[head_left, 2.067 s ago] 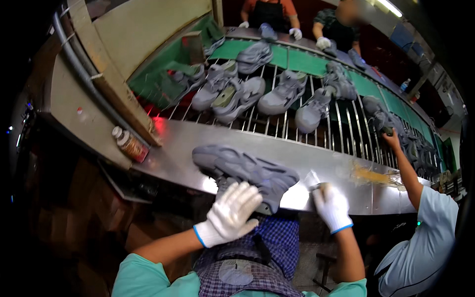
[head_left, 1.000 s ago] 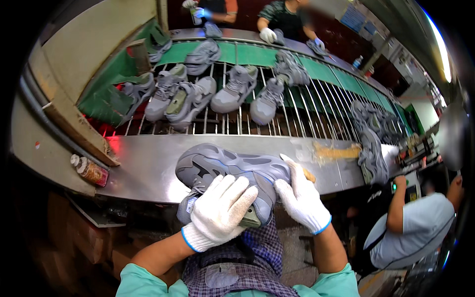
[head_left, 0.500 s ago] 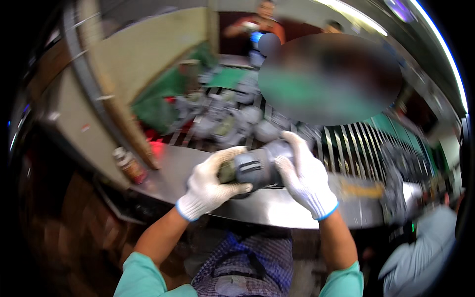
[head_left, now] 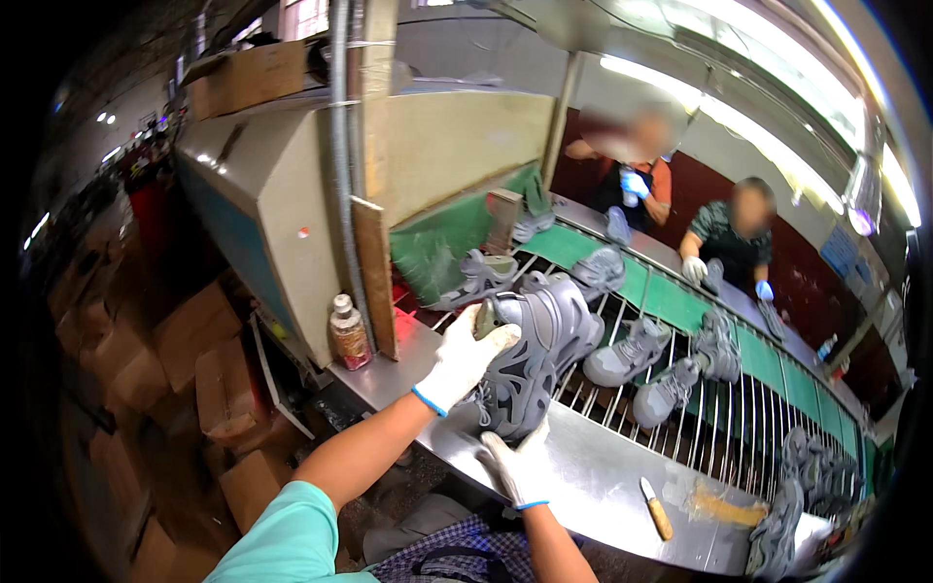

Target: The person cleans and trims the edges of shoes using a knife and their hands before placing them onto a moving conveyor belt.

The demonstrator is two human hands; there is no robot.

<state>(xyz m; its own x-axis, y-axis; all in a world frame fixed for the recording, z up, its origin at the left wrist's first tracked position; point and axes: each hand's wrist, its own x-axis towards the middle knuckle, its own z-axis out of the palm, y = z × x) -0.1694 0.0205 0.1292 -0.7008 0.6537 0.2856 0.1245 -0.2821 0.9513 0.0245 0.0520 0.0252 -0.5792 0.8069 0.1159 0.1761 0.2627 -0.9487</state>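
I hold a grey chunky sneaker (head_left: 536, 358) up in front of me, above the steel ledge (head_left: 593, 481). My left hand (head_left: 465, 356), in a white glove with a blue cuff, grips its heel end from the left. My right hand (head_left: 516, 467), gloved the same way, supports it from below at the toe. The sneaker is tilted, with its side facing me.
Several grey sneakers (head_left: 627, 355) lie on the metal roller conveyor (head_left: 719, 428) and green belt (head_left: 680, 301) beyond. A knife with a wooden handle (head_left: 657, 508) lies on the ledge at right. A small bottle (head_left: 349, 333) stands at left by the beige machine housing (head_left: 282, 204). Two people work across the line. Cardboard boxes (head_left: 209, 360) sit at lower left.
I lifted the sneaker off the steel ledge with both hands and raised it. My view has swung up and left, showing the machine housing and boxes.
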